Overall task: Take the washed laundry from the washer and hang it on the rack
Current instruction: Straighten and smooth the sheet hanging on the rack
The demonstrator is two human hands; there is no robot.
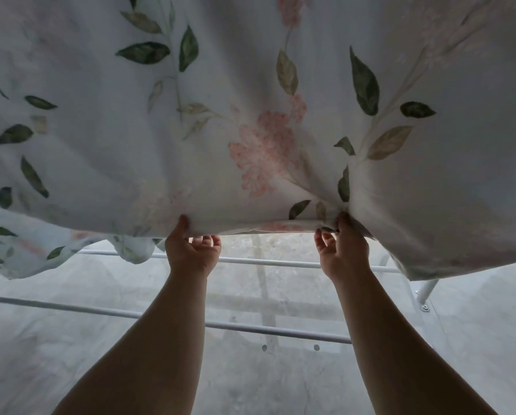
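No legible text or labels anywhere

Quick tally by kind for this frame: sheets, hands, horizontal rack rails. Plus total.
Sheets: 1 (white floral fabric sheet)
Bare hands: 2 (left hand, right hand, both pinching the sheet's lower edge)
White metal horizontal rack rails: 2 (far rail, near rail)
Total: 5

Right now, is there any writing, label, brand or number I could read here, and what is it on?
None can be read.
The floral sheet shows only printed leaves and pink flowers; no tag is in view.
The rack and the floor carry no lettering.
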